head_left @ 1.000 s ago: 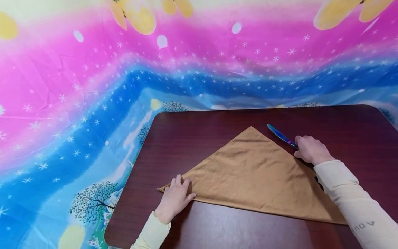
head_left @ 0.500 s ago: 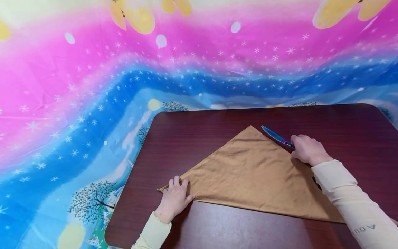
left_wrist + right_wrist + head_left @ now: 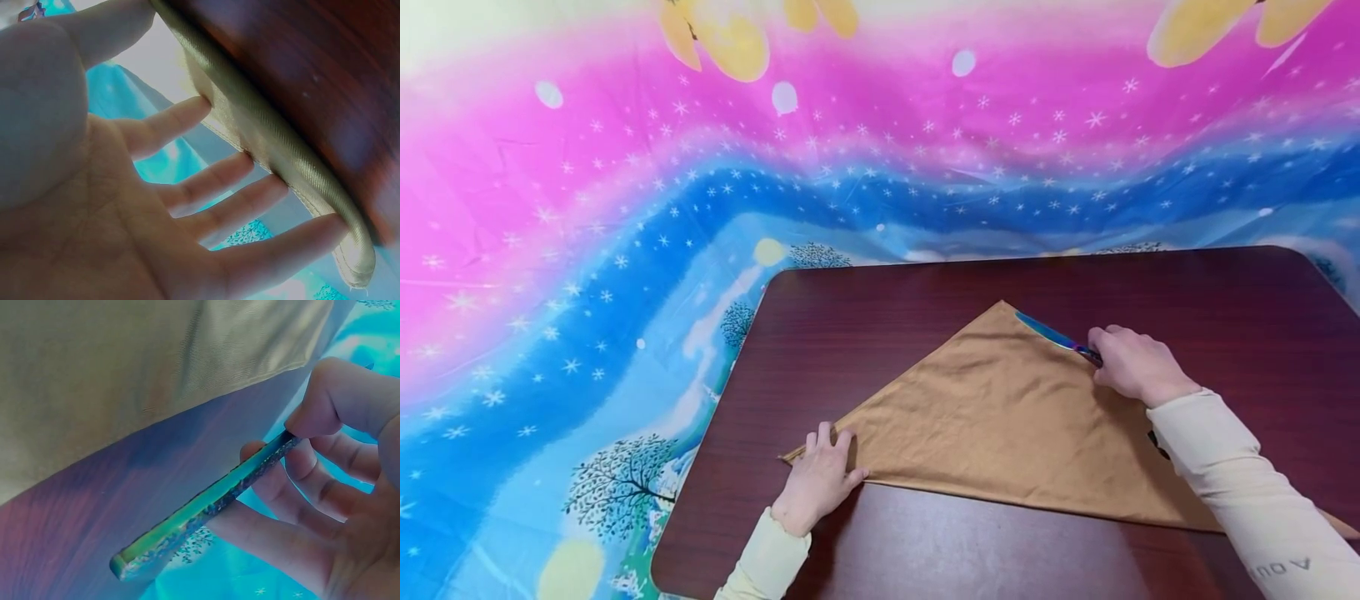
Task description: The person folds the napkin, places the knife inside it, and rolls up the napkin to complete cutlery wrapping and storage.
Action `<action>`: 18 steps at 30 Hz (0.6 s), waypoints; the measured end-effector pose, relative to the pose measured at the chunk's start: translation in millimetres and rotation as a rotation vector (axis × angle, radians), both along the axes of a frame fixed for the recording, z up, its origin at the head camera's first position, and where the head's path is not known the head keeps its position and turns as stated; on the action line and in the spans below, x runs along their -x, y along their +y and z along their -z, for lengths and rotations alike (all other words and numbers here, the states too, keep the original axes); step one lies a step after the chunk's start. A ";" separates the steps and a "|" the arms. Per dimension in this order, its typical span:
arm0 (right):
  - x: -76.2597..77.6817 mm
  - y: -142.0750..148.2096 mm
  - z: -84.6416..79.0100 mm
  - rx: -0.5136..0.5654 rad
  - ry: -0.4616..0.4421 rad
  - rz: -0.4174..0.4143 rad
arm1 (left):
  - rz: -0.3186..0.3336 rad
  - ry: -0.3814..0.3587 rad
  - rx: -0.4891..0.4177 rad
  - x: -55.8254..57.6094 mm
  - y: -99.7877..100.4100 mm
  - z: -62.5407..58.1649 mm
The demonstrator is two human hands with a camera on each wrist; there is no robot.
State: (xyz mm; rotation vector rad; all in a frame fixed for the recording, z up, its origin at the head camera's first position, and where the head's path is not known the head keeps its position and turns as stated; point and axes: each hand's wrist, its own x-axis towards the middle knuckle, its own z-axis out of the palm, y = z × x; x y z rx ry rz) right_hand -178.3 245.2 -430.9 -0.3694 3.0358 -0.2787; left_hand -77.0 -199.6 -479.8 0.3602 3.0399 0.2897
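Right hand (image 3: 1138, 362): pinches an iridescent knife (image 3: 1051, 333) by its handle.
Left hand (image 3: 820, 475): rests spread-fingered on a brown cloth (image 3: 977, 425) at its left corner.
Iridescent knife: slants along the right edge near the apex, not yet let go.
Brown cloth: lies triangular on a wood-grain table (image 3: 865, 333), apparently already folded.

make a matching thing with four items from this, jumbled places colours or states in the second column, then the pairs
1. knife
2. cloth
3. table
4. left hand

A. dark reddish brown with rounded corners
B. touching the cloth near its left corner
C. golden-brown triangle
D. gripped in the right hand

Pairs: 1-D, 2-C, 3-A, 4-B
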 end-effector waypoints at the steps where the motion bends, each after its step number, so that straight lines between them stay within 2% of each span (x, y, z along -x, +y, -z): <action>1: -1.4 -1.4 -1.2 -0.003 0.004 -0.006 | -0.004 -0.004 0.004 -0.2 0.1 -0.3; 10: -12.2 -14.6 -4.9 -0.016 0.006 -0.055 | -0.022 -0.010 0.031 -0.3 -0.1 -1.3; 18: -20.8 -26.5 -6.3 -0.007 0.057 -0.100 | -0.021 -0.020 0.034 0.8 -1.8 0.2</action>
